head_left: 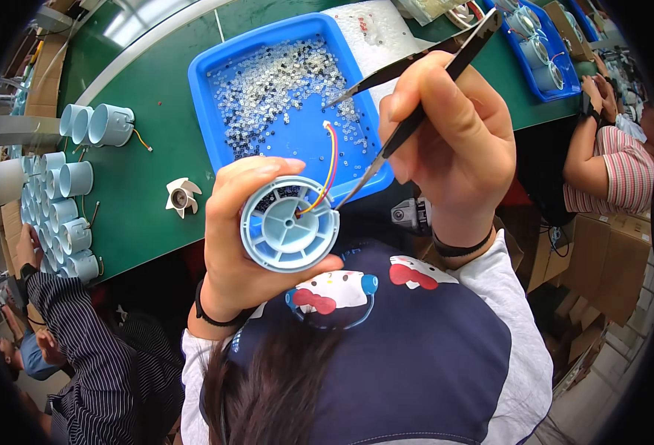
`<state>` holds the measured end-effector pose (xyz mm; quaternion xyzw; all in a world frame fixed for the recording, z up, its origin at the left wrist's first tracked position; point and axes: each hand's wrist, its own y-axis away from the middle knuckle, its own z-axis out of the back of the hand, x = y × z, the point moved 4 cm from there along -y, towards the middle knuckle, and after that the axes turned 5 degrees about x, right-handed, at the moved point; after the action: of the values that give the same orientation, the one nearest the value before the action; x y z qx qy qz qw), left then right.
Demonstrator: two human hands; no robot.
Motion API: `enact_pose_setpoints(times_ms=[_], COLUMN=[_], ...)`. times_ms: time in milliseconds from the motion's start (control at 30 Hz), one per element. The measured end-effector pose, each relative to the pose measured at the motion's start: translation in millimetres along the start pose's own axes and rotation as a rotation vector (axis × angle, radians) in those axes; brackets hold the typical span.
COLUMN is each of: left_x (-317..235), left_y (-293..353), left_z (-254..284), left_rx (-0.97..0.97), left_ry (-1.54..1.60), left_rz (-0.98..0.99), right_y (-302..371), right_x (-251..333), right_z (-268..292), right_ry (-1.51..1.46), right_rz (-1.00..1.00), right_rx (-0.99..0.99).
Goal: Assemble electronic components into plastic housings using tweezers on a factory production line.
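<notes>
Fan housing (290, 224), pale blue and round, is what we have up close in the head view, and our left hand (245, 245) grips it with the fingers (264, 169) wrapped tight around its rim, thumb under the lower edge, open face turned up so we see the spokes and the hub. Red, yellow and orange wires (329, 159) rise out of the hub and curve up over the tray. Our right hand (449, 137) pinches black tweezers (416, 119) between thumb and forefinger, fingers closed narrowly on the handle, with the long tip angled down to meet the housing's rim right beside the wires. We hold all this above the near edge of a green surface (156, 96), just in front of a blue tray (282, 89) strewn with tiny clear and dark beads. To the left on the surface lies a small white fan impeller (181, 196), and farther left stand rows of pale blue cylinders (63, 215), with two more lying on their sides (97, 124). At the far right another blue tray (542, 55) carries more round parts. A person in a striped dark sleeve (82, 334) is at lower left, and another in a red-striped shirt (616, 178) leans on the surface at right.
</notes>
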<state>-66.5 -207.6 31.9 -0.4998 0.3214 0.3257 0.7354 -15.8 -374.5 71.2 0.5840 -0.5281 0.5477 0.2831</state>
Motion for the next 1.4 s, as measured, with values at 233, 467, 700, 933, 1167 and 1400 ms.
enact_pose_setpoints(times_ms=[233,467,700,933,1167,1400], left_x=[0.5,7.3,3.9,1.3,1.6,7.1], left_y=[6.0,13.6,8.9,8.9,20.2,55.9], left_z=[12.5,24.4,23.7,27.3,42.3,91.2], left_rx=[-0.128,-0.223,-0.108,-0.109,-0.342,-0.637], left_ry=[0.035,-0.002,-0.150,-0.167,-0.171,-0.227], left_rz=[0.086,0.161,0.081,0.075,0.131,0.147], right_y=[8.2,19.5,24.6,21.5,18.0,15.7], right_x=[0.8,-18.3,-25.2,-31.0,-53.1,-66.1], right_z=[35.2,34.9,38.5,19.3,7.7,-5.0], right_ry=[0.059,0.233,0.285,0.471,0.779,0.926], right_rz=[0.248,0.328,0.255,0.302,0.238,-0.022], right_rx=[-0.093,-0.204,-0.225,-0.100,0.147,0.329])
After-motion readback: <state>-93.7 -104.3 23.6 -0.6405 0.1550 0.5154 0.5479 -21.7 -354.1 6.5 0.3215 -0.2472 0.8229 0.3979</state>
